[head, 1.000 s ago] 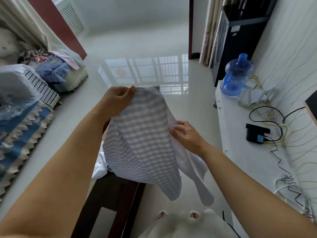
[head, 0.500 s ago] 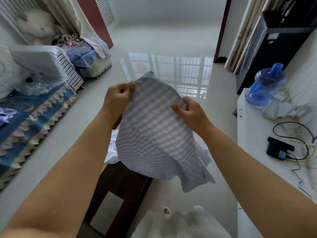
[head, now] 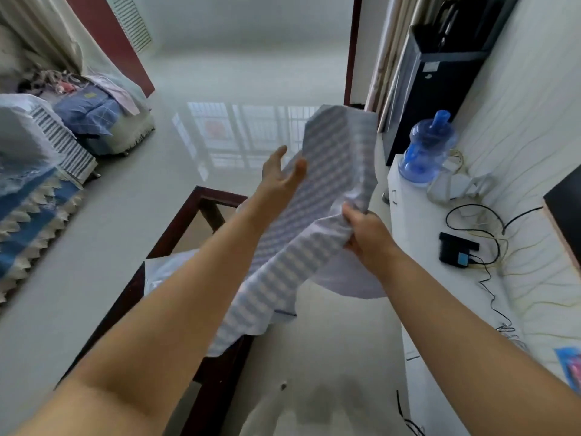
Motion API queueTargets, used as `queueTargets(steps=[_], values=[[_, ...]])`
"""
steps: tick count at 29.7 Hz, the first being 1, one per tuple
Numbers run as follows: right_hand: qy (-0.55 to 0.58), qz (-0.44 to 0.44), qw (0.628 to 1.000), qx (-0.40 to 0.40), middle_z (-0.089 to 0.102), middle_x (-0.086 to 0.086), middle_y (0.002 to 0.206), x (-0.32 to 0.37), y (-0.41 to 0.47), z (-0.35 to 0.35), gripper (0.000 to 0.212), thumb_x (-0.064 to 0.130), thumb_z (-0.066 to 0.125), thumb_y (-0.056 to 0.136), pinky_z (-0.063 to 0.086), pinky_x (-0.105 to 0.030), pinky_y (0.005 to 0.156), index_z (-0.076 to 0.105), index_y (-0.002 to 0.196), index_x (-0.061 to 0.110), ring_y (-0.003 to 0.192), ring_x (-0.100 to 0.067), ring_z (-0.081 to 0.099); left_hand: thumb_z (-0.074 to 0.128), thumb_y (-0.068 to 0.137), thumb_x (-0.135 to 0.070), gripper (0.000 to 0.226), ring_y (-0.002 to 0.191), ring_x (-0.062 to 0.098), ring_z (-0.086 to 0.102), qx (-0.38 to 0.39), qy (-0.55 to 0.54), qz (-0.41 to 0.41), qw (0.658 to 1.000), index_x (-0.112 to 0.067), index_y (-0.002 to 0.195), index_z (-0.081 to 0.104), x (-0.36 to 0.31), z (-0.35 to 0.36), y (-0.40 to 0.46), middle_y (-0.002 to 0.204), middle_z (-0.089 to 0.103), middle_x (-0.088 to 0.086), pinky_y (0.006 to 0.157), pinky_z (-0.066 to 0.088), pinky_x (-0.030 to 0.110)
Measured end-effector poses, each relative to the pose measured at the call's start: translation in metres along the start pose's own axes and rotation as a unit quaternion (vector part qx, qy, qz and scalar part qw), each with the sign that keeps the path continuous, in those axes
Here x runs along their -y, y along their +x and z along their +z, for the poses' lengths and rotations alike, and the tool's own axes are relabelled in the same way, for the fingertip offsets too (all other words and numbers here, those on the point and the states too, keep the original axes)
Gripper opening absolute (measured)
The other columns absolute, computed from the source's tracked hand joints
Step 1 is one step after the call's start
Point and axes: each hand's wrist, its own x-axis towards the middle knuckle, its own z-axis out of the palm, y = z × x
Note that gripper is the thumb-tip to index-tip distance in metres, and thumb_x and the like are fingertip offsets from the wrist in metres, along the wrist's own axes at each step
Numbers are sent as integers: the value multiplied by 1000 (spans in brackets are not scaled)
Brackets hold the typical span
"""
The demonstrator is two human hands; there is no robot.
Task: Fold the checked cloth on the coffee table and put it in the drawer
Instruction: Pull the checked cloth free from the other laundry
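Cotton checked cloth (head: 317, 212): up in the air between my hands
left hand (head: 281, 174): fingers spread, flat against it
right hand (head: 366, 234): bunching its edge tight

the left hand (head: 280, 174) has let go of the cloth (head: 317, 196) and opened. the right hand (head: 366, 236) now bunches its edge, swung rightward.

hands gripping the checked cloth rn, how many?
1. The right hand grips the checked cloth at its bunched edge. The left hand is open, fingers straight beside the cloth, gripping nothing.
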Motion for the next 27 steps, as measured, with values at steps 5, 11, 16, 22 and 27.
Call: queueTargets(steps=[5,11,16,22,27], values=[[31,-6,996,-82,65,-10,92,15,12,-14,29,35,52,96,57,-39,76,60,95,7,83,-23,66,26,74,-86,81,118,17,55,220,15,-126,967,-31,127,54,88,39,-58,128,58,-1,105,41,43],[169,14,980,-101,62,-18,114,2,16,-37,39,34,45,99,58,-37,71,46,126,6,95,-28,66,12,68,-90,110,130,33,44,320,-213,-456,802,-10,137,44,136,48,-95,139,50,15,100,38,44],[284,38,942,-173,64,-15,93,-19,11,-43,27,32,42,101,59,-34,62,51,113,9,67,-22,69,52,91,-47,38,72,16,66,-39,-550,-475,686,-9,92,61,133,104,-91,67,70,5,69,54,31],[306,176,889,-294,69,-11,104,-51,-4,-86,34,29,58,92,61,-35,64,60,122,11,75,-23,72,60,91,-9,8,81,22,61,-149,-479,-352,790,-4,96,62,129,93,-64,89,64,11,77,52,32],[-204,118,932,-276,39,-14,145,-72,-21,-66,79,31,72,81,45,-44,99,32,145,8,129,-29,44,71,84,-15,8,73,21,62,-119,-316,-319,886,-8,88,67,100,104,-56,84,66,10,65,52,31]])
